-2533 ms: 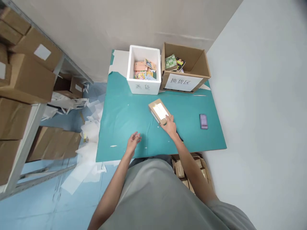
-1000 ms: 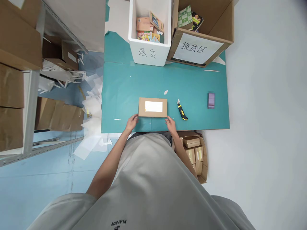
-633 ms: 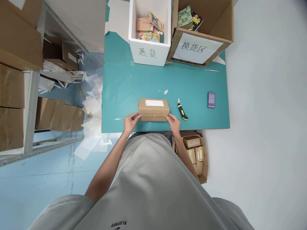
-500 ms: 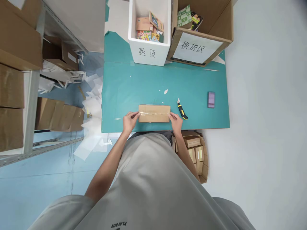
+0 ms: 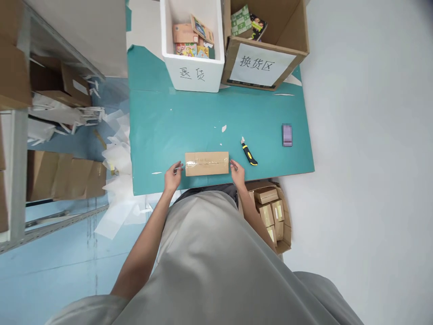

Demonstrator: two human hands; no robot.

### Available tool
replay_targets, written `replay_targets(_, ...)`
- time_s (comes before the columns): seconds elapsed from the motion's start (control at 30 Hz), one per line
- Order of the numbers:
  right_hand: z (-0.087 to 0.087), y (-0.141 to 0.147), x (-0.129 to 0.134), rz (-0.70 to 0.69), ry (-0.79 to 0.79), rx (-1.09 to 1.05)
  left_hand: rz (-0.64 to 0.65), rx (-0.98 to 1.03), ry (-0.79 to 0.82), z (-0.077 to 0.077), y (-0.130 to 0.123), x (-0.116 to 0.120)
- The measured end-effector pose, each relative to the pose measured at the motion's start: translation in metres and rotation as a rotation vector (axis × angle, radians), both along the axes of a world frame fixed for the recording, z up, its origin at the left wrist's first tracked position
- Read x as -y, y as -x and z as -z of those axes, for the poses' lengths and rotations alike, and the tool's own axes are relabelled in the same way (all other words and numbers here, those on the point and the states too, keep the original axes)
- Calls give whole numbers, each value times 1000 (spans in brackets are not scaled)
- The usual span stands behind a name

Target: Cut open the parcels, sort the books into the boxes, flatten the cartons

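Note:
A small brown cardboard box [image 5: 207,164], sealed along its middle with clear tape, lies on the green tabletop [image 5: 152,131] close to the front edge. My left hand [image 5: 173,175] is just off the box's left end, fingers apart and holding nothing. Just past the right end is my right hand [image 5: 237,172], its fingers loosely apart and empty. To the right of that hand lies a black and yellow utility knife [image 5: 249,153], its head pointing away from me.
At the back stand a white foam bin [image 5: 196,76] and a large labelled carton [image 5: 269,67], both with booklets inside. A phone [image 5: 287,135] lies at right. Below the table edge, an open carton [image 5: 287,225] holds several small boxes. Shelving [image 5: 16,167] stands left, beside paper sheets [image 5: 117,198].
Both hands have let go of the box's ends and moved slightly outward from it. The whole scene has shifted left and turned a little as my head moved.

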State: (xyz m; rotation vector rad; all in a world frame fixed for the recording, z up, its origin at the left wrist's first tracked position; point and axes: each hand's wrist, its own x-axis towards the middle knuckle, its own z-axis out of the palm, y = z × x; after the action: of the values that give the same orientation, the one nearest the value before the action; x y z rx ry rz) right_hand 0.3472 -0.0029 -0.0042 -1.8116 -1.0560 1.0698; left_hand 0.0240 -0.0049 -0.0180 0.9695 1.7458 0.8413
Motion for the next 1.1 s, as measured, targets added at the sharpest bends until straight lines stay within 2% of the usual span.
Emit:
replay_targets(0.17, 16, 7, 13, -84, 116, -17, 137, -19, 100, 18, -4, 12)
replay_targets(0.3, 21, 16, 19, -97, 138, 5, 206, -63, 60, 16, -13, 13)
replay_targets(0.43, 16, 10, 20, -82, 126, 24, 218, -63, -20, 2, -14, 8)
replay_targets(0.6, 8, -3, 13, -55, 20, 79, 177, -125, -41, -15, -16, -2)
replay_targets(0.7, 8, -4, 9, -89, 12, 76, 167, -157, -24, -11, -17, -7)
replay_targets(0.9, 14, -5, 25, -38, 89, 11, 112, 6, 156, 8, -6, 1)
replay_targets(1.1, 19, -2, 43, -60, 147, -30, 143, 6, 156, 2, -5, 22)
